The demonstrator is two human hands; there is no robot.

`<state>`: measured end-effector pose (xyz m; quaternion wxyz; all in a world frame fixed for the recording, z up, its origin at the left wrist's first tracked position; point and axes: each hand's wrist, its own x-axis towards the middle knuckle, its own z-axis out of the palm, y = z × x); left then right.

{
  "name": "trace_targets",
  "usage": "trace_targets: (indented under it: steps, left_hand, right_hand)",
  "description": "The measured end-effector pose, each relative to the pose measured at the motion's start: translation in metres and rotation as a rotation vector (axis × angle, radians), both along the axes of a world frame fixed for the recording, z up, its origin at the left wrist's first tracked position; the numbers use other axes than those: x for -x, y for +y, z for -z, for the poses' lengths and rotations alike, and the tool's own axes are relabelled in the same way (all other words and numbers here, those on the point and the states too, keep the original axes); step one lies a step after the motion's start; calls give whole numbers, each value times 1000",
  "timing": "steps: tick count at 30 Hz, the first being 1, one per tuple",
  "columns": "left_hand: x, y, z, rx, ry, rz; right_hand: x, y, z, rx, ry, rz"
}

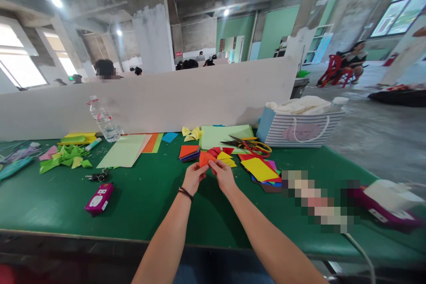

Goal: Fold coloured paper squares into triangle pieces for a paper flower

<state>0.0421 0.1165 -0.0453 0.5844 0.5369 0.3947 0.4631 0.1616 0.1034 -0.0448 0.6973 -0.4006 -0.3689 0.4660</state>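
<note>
Between my two hands, above the green table (143,204), is a small piece of orange paper (205,158). My left hand (195,178) pinches its left side, and my right hand (223,173) grips the right side with thumb and fingers. Right behind the hands lie red paper pieces (216,151) and folded yellow paper pieces (226,159). A stack of small paper squares (189,152), orange on top, sits just left of them. To the right is a pile of coloured sheets with a yellow sheet (260,169) uppermost.
Scissors (249,144) rest on pale green sheets (213,135). A striped paper bag (299,128) stands at the back right. On the left are a water bottle (104,120), green paper scraps (68,157), keys (99,175) and a purple tissue pack (100,199). A white partition (199,93) runs behind.
</note>
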Motion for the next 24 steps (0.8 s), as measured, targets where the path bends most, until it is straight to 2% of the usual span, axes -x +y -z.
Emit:
trace_targets:
  steps: [7,15,24]
  left_hand:
    - [4,3,-1,107,-102,27]
    - [1,0,-5,113,-167,14]
    - [-1,2,-3,109,-204,-53]
  right_hand:
    - [3,4,9,27,47,-82]
    - [0,10,20,108,92,-244]
    - [6,11,27,121,142,-289]
